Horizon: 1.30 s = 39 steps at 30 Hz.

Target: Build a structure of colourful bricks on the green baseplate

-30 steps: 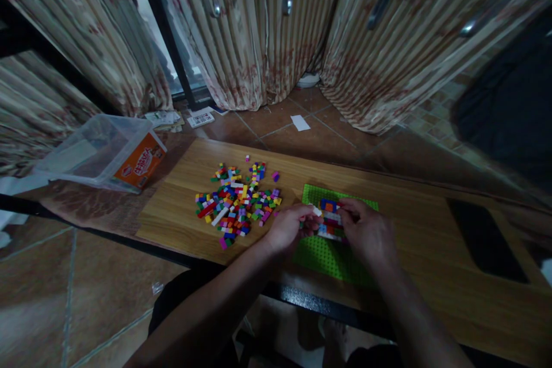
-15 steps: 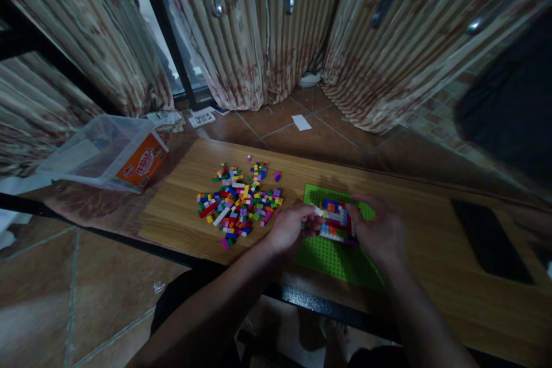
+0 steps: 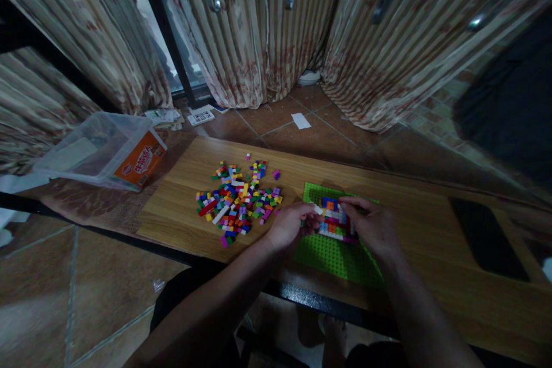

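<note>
A green studded baseplate (image 3: 332,261) lies on the wooden table, carrying a low build of multicoloured toy bricks (image 3: 334,217) in blue, orange, white, red and light blue. My left hand (image 3: 292,223) is closed at the build's left side, pinching a small white brick (image 3: 318,209) between thumb and fingers. Over the build's right side, my right hand (image 3: 373,225) has thumb and fingertips drawn together at its upper right corner. Whether a small piece sits in those fingertips is hidden. The right hand covers part of the baseplate's right side.
Left of the baseplate, a spread of loose bricks (image 3: 237,201) lies on the table (image 3: 172,207). A clear plastic box (image 3: 99,155) with an orange label stands past the table's left end. On the right lies a dark flat phone-like slab (image 3: 489,238). Curtains (image 3: 241,40) hang behind.
My right hand has shifted slightly up and left, its fingertips now closer together at the build's upper corner, uncovering more bricks. My left hand stays nearly still with the white brick.
</note>
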Tool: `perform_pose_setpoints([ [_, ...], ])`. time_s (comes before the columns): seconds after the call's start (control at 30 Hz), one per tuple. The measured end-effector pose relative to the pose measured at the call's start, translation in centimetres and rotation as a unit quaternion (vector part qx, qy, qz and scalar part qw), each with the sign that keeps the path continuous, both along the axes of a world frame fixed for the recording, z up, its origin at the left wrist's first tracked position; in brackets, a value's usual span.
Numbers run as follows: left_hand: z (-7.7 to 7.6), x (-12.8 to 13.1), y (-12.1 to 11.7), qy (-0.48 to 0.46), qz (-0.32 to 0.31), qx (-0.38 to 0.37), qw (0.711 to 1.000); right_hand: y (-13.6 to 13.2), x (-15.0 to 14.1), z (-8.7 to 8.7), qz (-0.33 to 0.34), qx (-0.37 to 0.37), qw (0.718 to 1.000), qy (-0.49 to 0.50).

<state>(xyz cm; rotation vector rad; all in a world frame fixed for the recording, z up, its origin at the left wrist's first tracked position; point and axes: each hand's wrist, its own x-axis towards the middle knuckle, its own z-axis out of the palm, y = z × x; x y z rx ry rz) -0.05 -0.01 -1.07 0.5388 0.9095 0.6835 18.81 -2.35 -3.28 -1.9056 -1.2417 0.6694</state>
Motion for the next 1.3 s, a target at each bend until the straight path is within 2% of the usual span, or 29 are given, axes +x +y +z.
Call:
perform_pose_setpoints([
  [0.3, 0.3, 0.2, -0.3, 0.007, -0.002, 0.006, 1.000, 0.3, -0.4, 0.4, -0.015, 0.018, 1.000, 0.012],
  [0.43, 0.2, 0.2, -0.3, 0.019, -0.007, 0.025, 0.999, 0.2, -0.4, 0.4, 0.001, 0.018, 1.000, -0.003],
  [0.5, 0.1, 0.1, -0.2, 0.022, -0.015, 0.032, 0.999, 0.1, -0.5, 0.6, 0.003, 0.040, 0.999, -0.034],
  [0.57, 0.0, 0.0, -0.1, 0.028, -0.016, 0.040, 0.999, -0.2, -0.9, 1.1, -0.003, 0.100, 0.992, -0.080],
  [0.67, 0.0, -0.1, -0.1, 0.031, -0.012, 0.061, 0.998, -0.7, -2.1, 2.2, 0.048, 0.178, 0.976, -0.117],
  [0.77, -0.1, -0.1, -0.1, 0.021, -0.016, 0.077, 0.997, -1.2, -3.3, 2.7, 0.145, 0.167, 0.969, -0.109],
  [0.87, -0.3, -0.1, -0.3, 0.024, -0.011, 0.083, 0.996, -1.5, -4.0, 2.5, 0.184, 0.161, 0.964, -0.105],
  [0.97, -0.1, -0.2, 0.0, 0.036, 0.024, 0.064, 0.997, -1.5, -4.1, 2.3, 0.169, 0.170, 0.964, -0.119],
  [1.1, 0.8, -1.2, 1.2, 0.024, 0.135, 0.041, 0.990, -1.6, -5.1, 2.0, 0.143, 0.191, 0.957, -0.166],
  [1.17, 1.2, -2.0, 1.9, 0.012, 0.166, 0.059, 0.984, -1.8, -6.2, 1.7, 0.166, 0.196, 0.944, -0.209],
  [1.3, 1.7, -3.2, 2.7, -0.011, 0.171, 0.105, 0.980, -2.2, -8.9, 0.6, 0.223, 0.194, 0.901, -0.317],
])
